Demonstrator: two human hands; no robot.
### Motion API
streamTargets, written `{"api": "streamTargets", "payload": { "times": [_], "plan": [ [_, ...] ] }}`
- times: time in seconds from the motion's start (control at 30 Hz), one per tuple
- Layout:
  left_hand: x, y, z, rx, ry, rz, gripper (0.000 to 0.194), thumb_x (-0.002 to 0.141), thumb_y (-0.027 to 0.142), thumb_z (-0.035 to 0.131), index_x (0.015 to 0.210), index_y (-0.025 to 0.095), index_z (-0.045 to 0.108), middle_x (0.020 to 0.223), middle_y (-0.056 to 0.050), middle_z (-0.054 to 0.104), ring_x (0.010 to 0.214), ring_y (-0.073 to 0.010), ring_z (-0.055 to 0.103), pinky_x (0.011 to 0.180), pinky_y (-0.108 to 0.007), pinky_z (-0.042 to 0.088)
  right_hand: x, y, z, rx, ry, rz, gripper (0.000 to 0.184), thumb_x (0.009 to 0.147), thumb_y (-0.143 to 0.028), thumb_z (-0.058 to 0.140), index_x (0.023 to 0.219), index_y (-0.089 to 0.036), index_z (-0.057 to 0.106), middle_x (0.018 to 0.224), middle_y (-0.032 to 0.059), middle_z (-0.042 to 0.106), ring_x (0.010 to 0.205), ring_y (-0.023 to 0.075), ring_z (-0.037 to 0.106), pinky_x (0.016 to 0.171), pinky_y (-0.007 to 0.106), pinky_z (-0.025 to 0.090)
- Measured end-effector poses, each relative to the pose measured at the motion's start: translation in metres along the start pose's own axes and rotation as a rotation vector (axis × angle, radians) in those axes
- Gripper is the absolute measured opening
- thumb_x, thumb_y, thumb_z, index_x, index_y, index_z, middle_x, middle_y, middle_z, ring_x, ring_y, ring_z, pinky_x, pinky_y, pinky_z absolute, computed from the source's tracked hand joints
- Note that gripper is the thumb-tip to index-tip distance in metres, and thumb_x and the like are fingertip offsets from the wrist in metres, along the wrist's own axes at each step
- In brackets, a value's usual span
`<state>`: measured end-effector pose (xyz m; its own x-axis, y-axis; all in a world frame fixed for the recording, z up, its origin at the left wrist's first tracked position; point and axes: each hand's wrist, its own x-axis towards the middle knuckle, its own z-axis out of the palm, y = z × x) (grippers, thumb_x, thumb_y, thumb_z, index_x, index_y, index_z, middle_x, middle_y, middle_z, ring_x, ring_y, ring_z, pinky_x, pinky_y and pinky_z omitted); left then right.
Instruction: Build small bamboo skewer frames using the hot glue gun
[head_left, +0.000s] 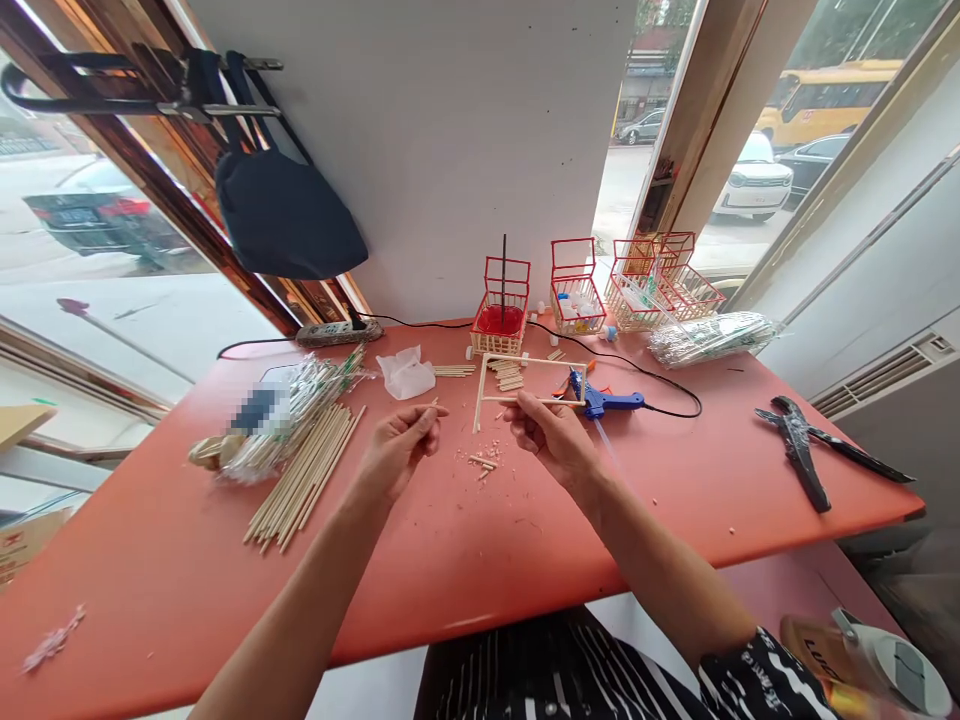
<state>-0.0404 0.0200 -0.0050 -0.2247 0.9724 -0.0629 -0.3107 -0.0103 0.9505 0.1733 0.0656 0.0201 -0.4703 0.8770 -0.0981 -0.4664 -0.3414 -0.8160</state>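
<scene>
Head view: the right hand [551,435] grasps a thin wooden frame [534,360] by its lower bar, between thumb and fingers. The frame, a rectangle whose left bar runs on past the corner, stands just beyond the right fingertips, reaching to either side. The left hand [405,440] is just left of it, fingers bent inward near a small pale tip; I cannot tell whether they pinch it or are loose.

Below the fingers, red table [480,570] with a scatter of crumbs [495,450] and short sticks [484,462] runs to the near edge, which passes under the forearms. Right of the right fingers, a blue glue gun [604,400] lies close by; past it a wide stretch of tabletop leads to a black tool [802,450] near the right edge. Left of the left fingers, loose sticks [307,480] lie beside a bag of sticks [315,390], with crumpled plastic [405,372] just beyond.

Farther from the fingers, along the wall, stand containers with red trim. Straight ahead, the wheeled basket [495,344] has a red interior and an upright dark rod [504,280]. To its right, the second basket [581,326] holds small white and clear pieces. Farther right, the third basket [631,318] holds plastic-wrapped items, and a fourth basket [706,290] adjoins it.
</scene>
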Motion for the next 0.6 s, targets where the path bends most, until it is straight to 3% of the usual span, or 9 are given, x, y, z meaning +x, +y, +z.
{"api": "streamTargets", "payload": {
  "times": [0.13, 0.27, 0.37, 0.43, 0.5, 0.53, 0.6],
  "plan": [
    [-0.003, 0.018, -0.031, -0.163, 0.139, 0.017, 0.029, 0.066, 0.029, 0.087, 0.084, 0.012, 0.073, 0.050, 0.005, 0.048, 0.042, -0.0047, 0.041, 0.040, -0.016, 0.030, 0.005, -0.017, -0.009, 0.035, 0.059, -0.082, 0.039, 0.063, -0.047, 0.088, 0.081, -0.014, 0.077, 0.069, 0.0027, 0.068, 0.052, 0.0049, 0.047, 0.038, 0.017, 0.026],
    [-0.016, 0.041, -0.070, -0.295, 0.270, 0.058, 0.004, 0.079, 0.015, 0.073, 0.078, 0.013, 0.070, 0.040, 0.009, 0.032, 0.036, -0.0043, 0.024, 0.035, -0.016, 0.025, 0.008, -0.036, -0.020, 0.087, 0.152, -0.179, 0.037, 0.060, -0.045, 0.090, 0.078, -0.015, 0.076, 0.069, 0.0002, 0.068, 0.050, 0.0029, 0.047, 0.036, 0.014, 0.028],
    [-0.032, 0.062, -0.090, -0.325, 0.405, 0.115, 0.015, 0.088, 0.010, 0.059, 0.077, 0.015, 0.069, 0.039, 0.007, 0.030, 0.038, -0.0060, 0.023, 0.037, -0.016, 0.029, 0.008, -0.045, -0.024, 0.115, 0.186, -0.222, 0.036, 0.059, -0.041, 0.092, 0.078, -0.015, 0.075, 0.068, -0.0009, 0.067, 0.050, 0.0025, 0.048, 0.036, 0.012, 0.029],
    [-0.039, 0.072, -0.092, -0.306, 0.421, 0.153, 0.014, 0.086, 0.011, 0.062, 0.075, 0.017, 0.069, 0.040, 0.007, 0.029, 0.041, -0.0067, 0.024, 0.040, -0.017, 0.032, 0.007, -0.046, -0.022, 0.115, 0.186, -0.217, 0.035, 0.059, -0.040, 0.092, 0.077, -0.016, 0.074, 0.068, -0.0014, 0.066, 0.050, 0.0025, 0.048, 0.035, 0.012, 0.029],
    [-0.042, 0.072, -0.082, -0.255, 0.396, 0.207, 0.006, 0.080, 0.014, 0.070, 0.076, 0.018, 0.071, 0.040, 0.007, 0.029, 0.043, -0.0071, 0.025, 0.042, -0.018, 0.033, 0.006, -0.044, -0.020, 0.098, 0.174, -0.203, 0.033, 0.061, -0.040, 0.091, 0.076, -0.016, 0.073, 0.068, -0.0014, 0.066, 0.049, 0.0025, 0.047, 0.035, 0.013, 0.029],
    [-0.042, 0.067, -0.074, -0.198, 0.356, 0.197, 0.003, 0.077, 0.018, 0.074, 0.076, 0.018, 0.072, 0.041, 0.007, 0.030, 0.044, -0.0076, 0.027, 0.044, -0.019, 0.034, 0.006, -0.042, -0.018, 0.084, 0.168, -0.191, 0.033, 0.062, -0.040, 0.090, 0.075, -0.016, 0.073, 0.068, -0.0011, 0.066, 0.049, 0.0026, 0.046, 0.035, 0.013, 0.028],
    [-0.039, 0.051, -0.054, -0.066, 0.281, 0.150, 0.017, 0.067, 0.027, 0.082, 0.078, 0.017, 0.074, 0.042, 0.008, 0.032, 0.047, -0.0092, 0.037, 0.048, -0.022, 0.036, 0.007, -0.037, -0.016, 0.049, 0.164, -0.160, 0.033, 0.062, -0.041, 0.090, 0.076, -0.016, 0.073, 0.068, -0.0001, 0.066, 0.048, 0.0030, 0.046, 0.035, 0.014, 0.027]
  ]
}}
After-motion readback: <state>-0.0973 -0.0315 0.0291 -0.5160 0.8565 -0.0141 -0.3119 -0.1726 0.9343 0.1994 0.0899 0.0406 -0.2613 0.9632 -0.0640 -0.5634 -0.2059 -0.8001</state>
